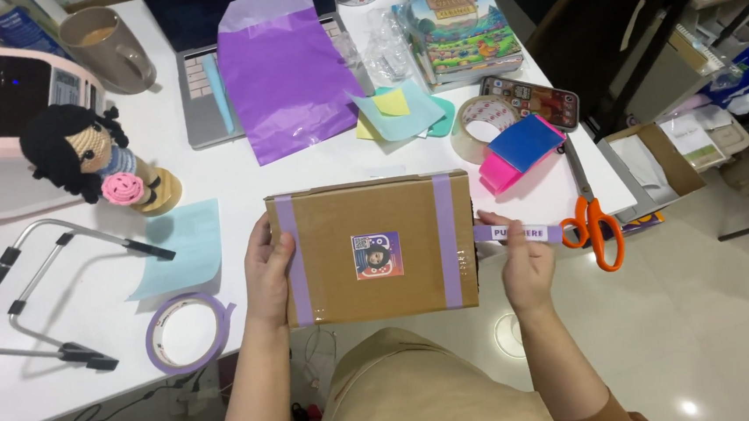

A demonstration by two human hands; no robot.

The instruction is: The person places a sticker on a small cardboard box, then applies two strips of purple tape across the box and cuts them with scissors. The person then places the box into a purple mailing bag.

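The flat brown cardboard box (376, 251) sits at the near edge of the white table (91, 301), dead centre in front of the person, and it looks to me like the opening step: two bands of matte lilac tape run across its lid, and a small square sticker sits in the middle. The left hand (267, 275) is clamped on the box's nine o'clock edge, fingers curled over the top, steadying it. The right hand (526, 266), at three o'clock of the box, has thumb and fingers pinched together on a narrow purple paper pull-strip (517, 233) that juts out from the box's side. My guess is that the strip needs a firm, even pull along the edge while the other hand keeps the box from sliding. Just beyond the strip, at two o'clock, lie orange-handled steel scissors (592, 222), untouched. Further up, at one o'clock, are a clear roll of packing tape (479, 124) and a glossy pink-and-blue packet (520, 149). At seven o'clock of the box lies a lilac roll of paper tape (188, 331), beside a pale blue paper sheet (179, 246). A crocheted yarn doll (89, 156) with black hair stands at ten o'clock, and a shiny purple plastic mailer (281, 67) lies over a laptop at twelve.
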